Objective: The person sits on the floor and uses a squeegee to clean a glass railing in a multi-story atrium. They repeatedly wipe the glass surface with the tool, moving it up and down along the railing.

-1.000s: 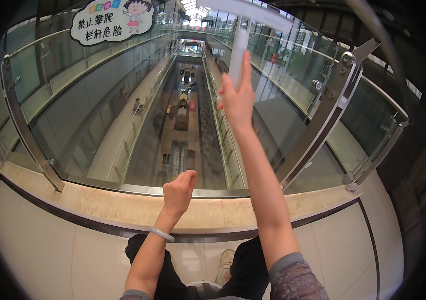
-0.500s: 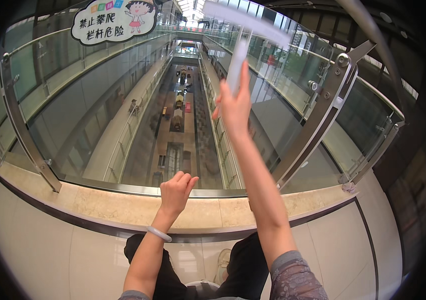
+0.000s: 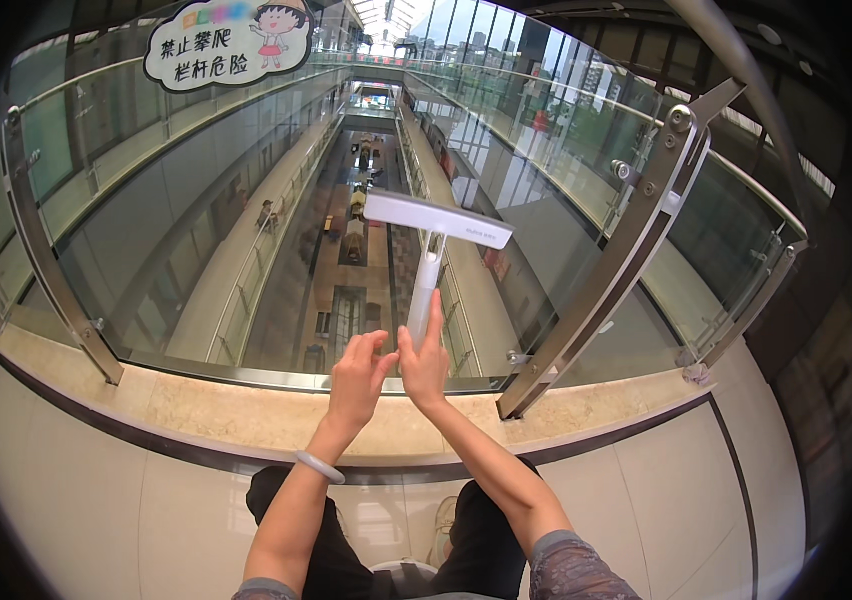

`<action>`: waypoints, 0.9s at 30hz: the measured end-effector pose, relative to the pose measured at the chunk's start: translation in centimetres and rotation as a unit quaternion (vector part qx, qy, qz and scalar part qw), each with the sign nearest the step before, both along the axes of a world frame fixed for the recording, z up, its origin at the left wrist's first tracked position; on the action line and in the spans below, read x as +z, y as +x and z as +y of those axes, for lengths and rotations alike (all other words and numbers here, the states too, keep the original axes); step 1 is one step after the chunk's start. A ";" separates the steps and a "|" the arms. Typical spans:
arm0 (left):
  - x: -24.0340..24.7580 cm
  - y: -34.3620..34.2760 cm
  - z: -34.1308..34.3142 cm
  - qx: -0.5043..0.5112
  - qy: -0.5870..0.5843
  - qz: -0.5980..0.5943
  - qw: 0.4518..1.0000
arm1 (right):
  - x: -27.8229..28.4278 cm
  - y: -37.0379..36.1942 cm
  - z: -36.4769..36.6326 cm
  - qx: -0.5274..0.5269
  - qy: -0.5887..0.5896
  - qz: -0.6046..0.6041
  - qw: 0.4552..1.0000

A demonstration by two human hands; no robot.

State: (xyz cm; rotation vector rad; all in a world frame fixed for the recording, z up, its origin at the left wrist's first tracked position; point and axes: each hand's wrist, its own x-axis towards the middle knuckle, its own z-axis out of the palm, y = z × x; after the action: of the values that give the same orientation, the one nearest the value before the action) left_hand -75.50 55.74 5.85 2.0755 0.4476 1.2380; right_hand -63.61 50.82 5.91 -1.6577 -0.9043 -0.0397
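Observation:
My right hand (image 3: 425,368) is wrapped round the handle of a white squeegee (image 3: 438,218), with the index finger stretched along it. The squeegee's wide head points up and away, in front of the glass railing panel (image 3: 276,280). Whether its blade touches the glass I cannot tell. Close beside the right hand, at the handle's lower end, is my left hand (image 3: 357,378). Its fingers are loosely bent with the thumb apart, and nothing shows in it. A pale bangle (image 3: 320,467) circles the left wrist.
A slanted metal post (image 3: 611,265) stands right of the glass, another post (image 3: 56,255) left. A cartoon sign (image 3: 229,45) is on the upper left glass. Below the panel runs a beige stone ledge (image 3: 246,412). Beyond lies a deep atrium with lower floors.
My right hand has come down and slightly left with the squeegee, from high on the glass to beside my left hand. My left hand has shifted slightly right and its fingers have loosened.

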 end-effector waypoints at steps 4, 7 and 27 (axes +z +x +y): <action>-1.2 1.5 0.1 -0.148 -0.158 -0.053 0.975 | 3.6 -0.6 0.4 0.046 0.052 0.035 0.997; -1.4 2.6 -0.1 -0.140 -0.149 -0.067 0.977 | 3.7 -0.8 0.2 0.077 0.059 0.045 0.994; 14.3 10.9 0.6 -0.018 -0.139 -0.206 0.969 | 1.3 2.2 -7.9 0.015 0.104 0.027 0.994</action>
State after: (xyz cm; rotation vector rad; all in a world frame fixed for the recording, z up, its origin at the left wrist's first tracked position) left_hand -64.61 56.30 20.19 1.5360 0.3632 1.4486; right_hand -61.42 42.91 7.18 -1.4451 -0.8556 -0.0657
